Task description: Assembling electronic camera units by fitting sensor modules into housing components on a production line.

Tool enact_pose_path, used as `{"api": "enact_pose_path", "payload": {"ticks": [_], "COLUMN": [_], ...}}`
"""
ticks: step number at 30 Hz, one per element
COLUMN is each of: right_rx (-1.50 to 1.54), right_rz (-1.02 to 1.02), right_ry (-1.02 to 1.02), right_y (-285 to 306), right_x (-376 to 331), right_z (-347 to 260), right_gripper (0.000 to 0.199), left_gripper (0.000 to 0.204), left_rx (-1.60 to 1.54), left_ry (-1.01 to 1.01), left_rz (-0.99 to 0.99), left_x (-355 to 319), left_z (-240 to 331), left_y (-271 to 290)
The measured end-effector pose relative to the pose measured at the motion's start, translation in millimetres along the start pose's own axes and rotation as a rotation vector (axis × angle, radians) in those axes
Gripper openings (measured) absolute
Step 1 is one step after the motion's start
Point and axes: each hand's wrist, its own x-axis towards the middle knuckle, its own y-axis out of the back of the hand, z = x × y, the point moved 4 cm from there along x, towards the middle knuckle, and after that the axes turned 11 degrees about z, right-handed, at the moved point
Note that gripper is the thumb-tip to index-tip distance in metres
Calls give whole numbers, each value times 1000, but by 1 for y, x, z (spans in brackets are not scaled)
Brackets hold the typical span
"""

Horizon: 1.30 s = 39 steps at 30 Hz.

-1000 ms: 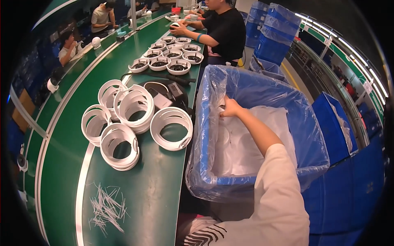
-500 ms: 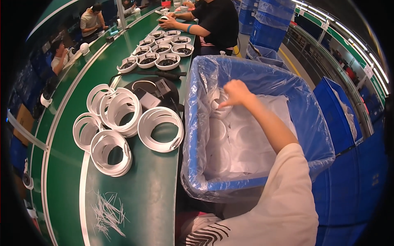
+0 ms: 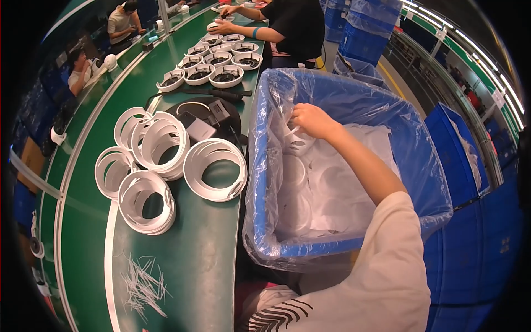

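Note:
My right hand (image 3: 314,120) reaches into a blue bin (image 3: 354,243) lined with clear plastic film. Its fingers are closed on the upper edge of a white round plastic part (image 3: 298,143) with openings in its face, at the bin's far left corner. Below that part, other white round parts (image 3: 293,213) lie along the bin's left side, partly under film. White sheeting (image 3: 354,188) covers the middle, with round shapes showing through. My left hand does not show, apart from perhaps a tiny skin-coloured spot at the lower edge.
On the green table (image 3: 202,249) stand several stacks of white rings (image 3: 214,170) and a pile of thin white strips (image 3: 145,288). Farther off are white round housings with black insides (image 3: 225,76) and a co-worker in black (image 3: 298,22). Blue crates (image 3: 456,155) stand at the right.
My right hand has lowered toward the bin's far left corner, and its fingers have closed on the white part, which now sits tilted differently. The whole view has shifted slightly.

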Motion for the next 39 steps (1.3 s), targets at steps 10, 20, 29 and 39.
{"api": "enact_pose_path", "payload": {"ticks": [10, 20, 29, 39], "right_rx": [153, 331, 236, 711], "right_rz": [-545, -649, -597, -834], "right_ry": [-379, -458, -538, -827], "right_y": [-38, -97, -112, -91], "right_x": [-51, -30, -48, -35], "right_z": [2, 4, -24, -13], "right_gripper": [77, 48, 42, 48], "left_gripper": [36, 37, 37, 36], "left_rx": [-98, -86, -233, -194], "left_ry": [-5, -59, -112, -132], "left_rz": [-41, 33, 92, 175], "left_x": [12, 9, 4, -9], "left_z": [18, 13, 7, 3], "left_y": [-12, -17, -16, -6]}}
